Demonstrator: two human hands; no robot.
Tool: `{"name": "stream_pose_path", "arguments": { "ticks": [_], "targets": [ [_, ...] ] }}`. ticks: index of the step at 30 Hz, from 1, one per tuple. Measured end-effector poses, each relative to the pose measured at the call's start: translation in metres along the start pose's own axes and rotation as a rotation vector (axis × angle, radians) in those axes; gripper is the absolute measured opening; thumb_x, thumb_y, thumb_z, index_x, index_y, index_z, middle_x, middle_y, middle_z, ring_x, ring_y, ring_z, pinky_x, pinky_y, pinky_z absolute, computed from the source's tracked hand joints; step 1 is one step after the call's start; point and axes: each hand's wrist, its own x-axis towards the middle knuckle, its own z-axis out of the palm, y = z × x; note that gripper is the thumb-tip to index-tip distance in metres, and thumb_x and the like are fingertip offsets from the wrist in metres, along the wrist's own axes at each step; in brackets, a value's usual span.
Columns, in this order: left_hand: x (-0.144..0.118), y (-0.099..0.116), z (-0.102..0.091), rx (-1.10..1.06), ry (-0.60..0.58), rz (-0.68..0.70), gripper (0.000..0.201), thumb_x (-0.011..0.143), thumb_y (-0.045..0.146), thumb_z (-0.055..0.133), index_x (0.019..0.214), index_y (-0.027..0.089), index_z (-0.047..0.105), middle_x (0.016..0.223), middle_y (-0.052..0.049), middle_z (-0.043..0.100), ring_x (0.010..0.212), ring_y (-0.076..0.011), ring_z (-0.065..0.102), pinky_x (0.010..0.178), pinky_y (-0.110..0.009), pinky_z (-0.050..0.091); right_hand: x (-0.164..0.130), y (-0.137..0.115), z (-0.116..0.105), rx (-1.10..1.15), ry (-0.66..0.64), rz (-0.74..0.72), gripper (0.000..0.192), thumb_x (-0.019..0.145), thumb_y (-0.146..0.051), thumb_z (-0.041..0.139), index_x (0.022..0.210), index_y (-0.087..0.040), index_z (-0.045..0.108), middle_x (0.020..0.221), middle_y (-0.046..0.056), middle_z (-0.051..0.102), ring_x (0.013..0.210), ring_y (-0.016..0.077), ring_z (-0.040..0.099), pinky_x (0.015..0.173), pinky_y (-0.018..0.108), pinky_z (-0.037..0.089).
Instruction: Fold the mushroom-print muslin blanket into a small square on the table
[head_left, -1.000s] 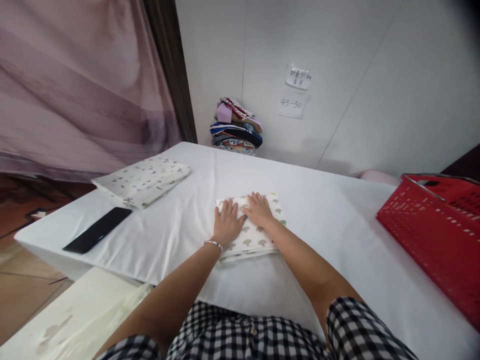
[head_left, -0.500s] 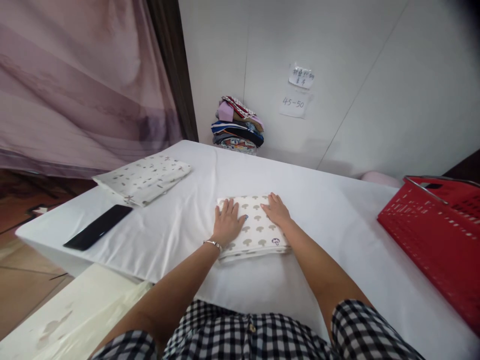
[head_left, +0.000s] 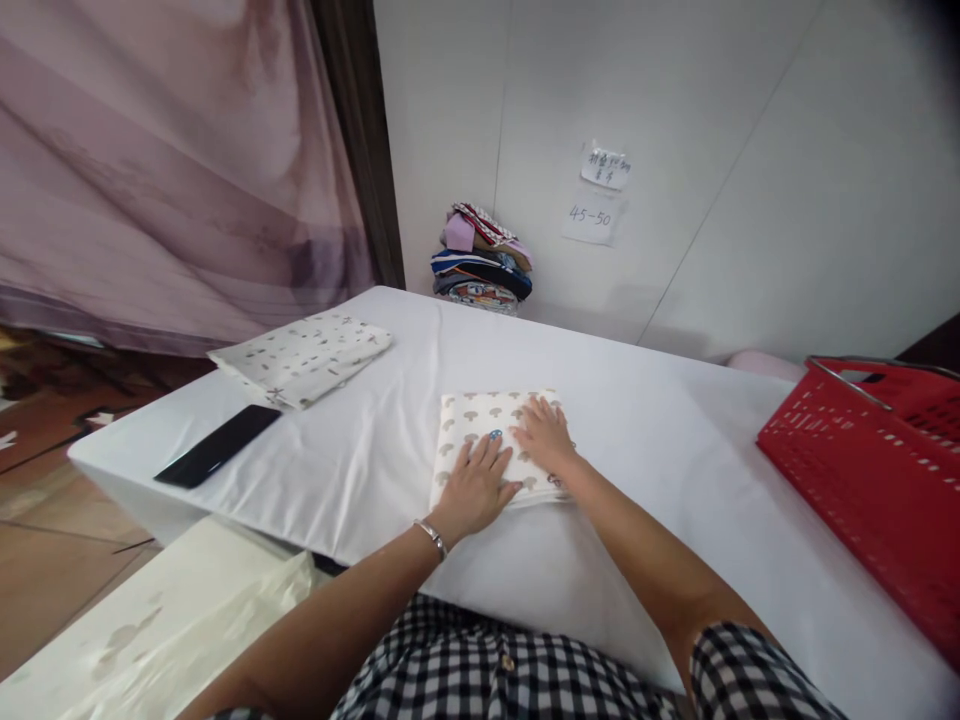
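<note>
A folded white cloth (head_left: 469, 412) with a beige mushroom print lies in front of me on the white-covered table (head_left: 645, 470). My left hand (head_left: 478, 484) rests flat on its near left part, fingers spread, with a bangle at the wrist. On the right side of the same cloth lies my right hand (head_left: 545, 436), also flat with fingers apart. Small blue and dark red marks show among the mushrooms. Neither hand grips anything.
Another folded patterned cloth (head_left: 304, 355) and a black phone-like slab (head_left: 219, 446) lie at the table's left. A red basket (head_left: 862, 470) stands at the right. Behind the table is a stack of folded fabrics (head_left: 484, 265) by the wall. Lower left is a pale surface (head_left: 172, 600) with plastic.
My left hand has slid toward me and a little right over the cloth. My right hand has shifted slightly left and nearer. The view has tilted slightly.
</note>
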Motion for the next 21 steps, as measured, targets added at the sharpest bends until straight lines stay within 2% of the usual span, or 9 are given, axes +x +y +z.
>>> {"name": "stream_pose_path", "arguments": {
  "ticks": [3, 8, 11, 15, 19, 21],
  "targets": [
    [0.0, 0.0, -0.001, -0.002, 0.01, 0.003, 0.055, 0.091, 0.052, 0.032, 0.131, 0.017, 0.047, 0.143, -0.011, 0.04, 0.135, -0.0273, 0.029, 0.11, -0.05, 0.023, -0.036, -0.01, 0.005, 0.017, 0.038, -0.116, 0.053, 0.093, -0.049, 0.029, 0.137, -0.019, 0.04, 0.149, 0.009, 0.03, 0.138, 0.0225, 0.019, 0.11, 0.046, 0.014],
    [-0.004, 0.004, -0.001, -0.012, -0.008, -0.002, 0.055, 0.091, 0.051, 0.033, 0.133, 0.017, 0.045, 0.144, -0.011, 0.038, 0.136, -0.0272, 0.028, 0.111, -0.049, 0.021, -0.076, 0.014, 0.009, 0.02, 0.057, 0.0, 0.057, 0.092, -0.051, 0.031, 0.138, -0.018, 0.038, 0.148, 0.009, 0.03, 0.138, 0.0238, 0.02, 0.11, 0.049, 0.015],
    [-0.003, 0.004, -0.005, -0.039, -0.036, -0.016, 0.055, 0.091, 0.05, 0.034, 0.134, 0.018, 0.044, 0.145, -0.011, 0.037, 0.137, -0.0266, 0.025, 0.112, -0.049, 0.02, -0.085, 0.027, 0.012, 0.059, 0.064, 0.085, 0.06, 0.092, -0.051, 0.03, 0.14, -0.015, 0.035, 0.151, 0.008, 0.024, 0.139, 0.0253, 0.016, 0.109, 0.047, 0.019],
    [0.012, -0.006, -0.014, -0.108, -0.169, -0.07, 0.055, 0.088, 0.053, 0.038, 0.13, 0.019, 0.048, 0.143, -0.01, 0.04, 0.135, -0.0275, 0.03, 0.11, -0.049, 0.025, -0.088, 0.031, 0.016, 0.109, 0.073, 0.09, 0.063, 0.093, -0.05, 0.028, 0.141, -0.011, 0.034, 0.152, 0.01, 0.021, 0.14, 0.0256, 0.013, 0.109, 0.042, 0.023],
    [0.021, -0.021, -0.013, -0.061, -0.082, -0.212, 0.055, 0.088, 0.051, 0.039, 0.132, 0.019, 0.046, 0.145, -0.011, 0.037, 0.138, -0.0297, 0.023, 0.111, -0.053, 0.018, -0.089, 0.032, 0.016, 0.109, 0.062, 0.093, 0.062, 0.092, -0.05, 0.028, 0.141, -0.011, 0.034, 0.152, 0.01, 0.019, 0.14, 0.0255, 0.013, 0.109, 0.042, 0.023],
    [0.018, -0.024, -0.008, -0.042, -0.044, -0.218, 0.054, 0.089, 0.049, 0.038, 0.132, 0.018, 0.047, 0.144, -0.011, 0.038, 0.137, -0.0292, 0.025, 0.112, -0.052, 0.016, -0.088, 0.029, 0.01, 0.077, 0.042, 0.104, 0.06, 0.092, -0.049, 0.029, 0.14, -0.013, 0.036, 0.151, 0.01, 0.021, 0.14, 0.0266, 0.015, 0.109, 0.046, 0.019]
  ]
}}
